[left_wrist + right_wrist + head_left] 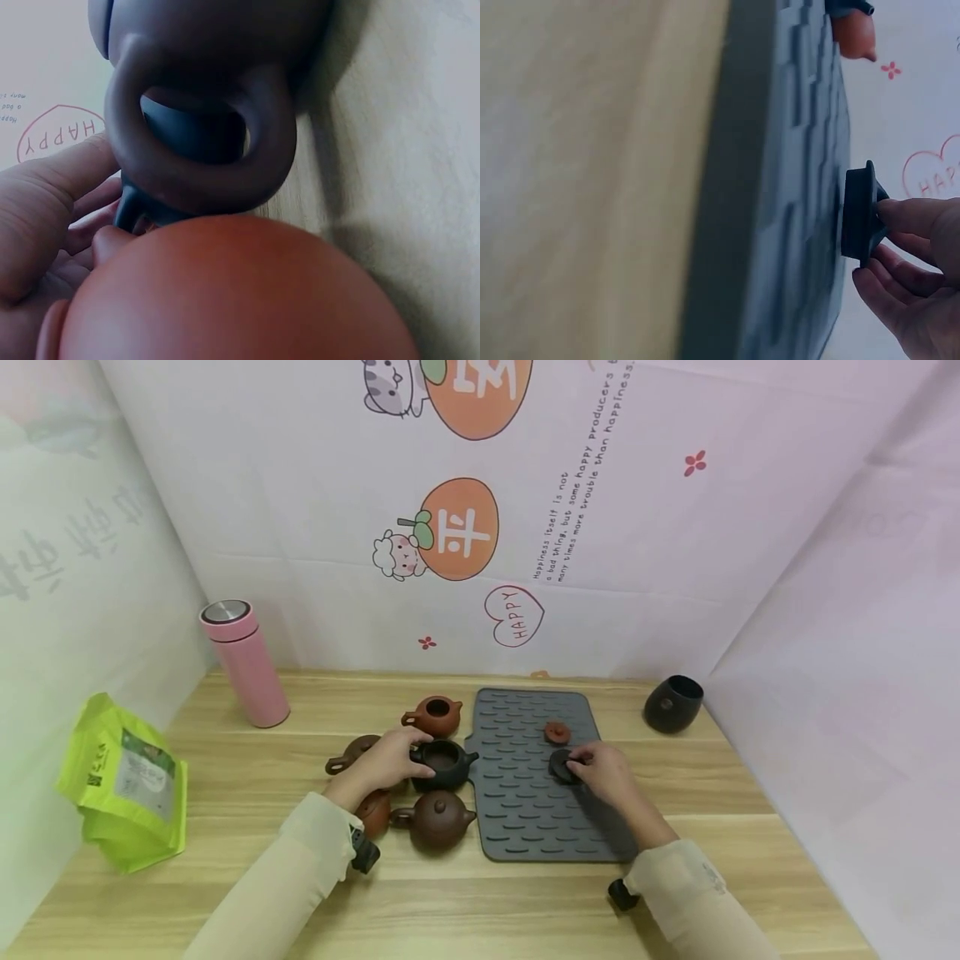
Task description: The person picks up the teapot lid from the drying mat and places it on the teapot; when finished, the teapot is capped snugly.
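Note:
At the middle of the table, a lidless black teapot (444,768) has its spout turned right toward the mat. My left hand (387,758) grips it on the handle side, thumb near the rim; in the left wrist view other teapots hide much of this grasp. With my right hand (602,768) I pinch the knob of a black teapot lid (862,214) at the grey mat (517,793); whether the lid touches the mat I cannot tell. Behind it on the mat lies a reddish-brown lid (557,732).
Around the black teapot stand an open reddish teapot (444,720), a lidded dark brown teapot (442,821), an orange-red teapot (374,814) and another brown teapot (356,747). A pink flask (251,672) and green bag (131,785) are left; a black cup (672,706) stands right.

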{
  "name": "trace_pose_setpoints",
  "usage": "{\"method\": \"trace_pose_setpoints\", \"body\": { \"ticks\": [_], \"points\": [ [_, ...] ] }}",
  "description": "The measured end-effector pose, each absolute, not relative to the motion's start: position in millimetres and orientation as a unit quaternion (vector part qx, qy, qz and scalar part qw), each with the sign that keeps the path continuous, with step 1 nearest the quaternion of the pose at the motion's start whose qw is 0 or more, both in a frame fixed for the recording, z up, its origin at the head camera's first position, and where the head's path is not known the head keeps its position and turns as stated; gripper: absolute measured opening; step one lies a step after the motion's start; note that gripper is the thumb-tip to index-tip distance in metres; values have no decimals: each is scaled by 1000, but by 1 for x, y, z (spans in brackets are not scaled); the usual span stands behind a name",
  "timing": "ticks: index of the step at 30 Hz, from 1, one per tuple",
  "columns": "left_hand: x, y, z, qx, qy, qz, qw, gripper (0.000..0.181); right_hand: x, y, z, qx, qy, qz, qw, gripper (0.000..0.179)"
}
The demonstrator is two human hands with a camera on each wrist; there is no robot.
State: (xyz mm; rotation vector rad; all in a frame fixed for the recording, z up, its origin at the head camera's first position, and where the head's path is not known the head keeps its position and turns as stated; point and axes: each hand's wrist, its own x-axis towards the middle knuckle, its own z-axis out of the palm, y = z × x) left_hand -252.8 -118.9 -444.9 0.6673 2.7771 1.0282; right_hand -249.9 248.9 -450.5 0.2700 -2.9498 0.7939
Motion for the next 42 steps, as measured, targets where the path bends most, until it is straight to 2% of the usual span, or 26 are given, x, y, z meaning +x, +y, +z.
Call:
{"method": "trace_pose_setpoints", "body": {
  "ticks": [7,18,27,42],
  "points": [
    [-253,-118,-445,210,909,354,56,55,-250,219,-433,97,-961,254,42,11],
    [-252,-119,-446,188,909,367,57,55,-254,143,-422,152,-941,294,64,7],
    [-252,-115,-445,171,910,371,69,56,-255,95,-420,202,-935,289,36,9],
    [-254,-115,-444,162,911,374,69,52,-254,69,-424,241,-933,266,11,9]
  ]
}}
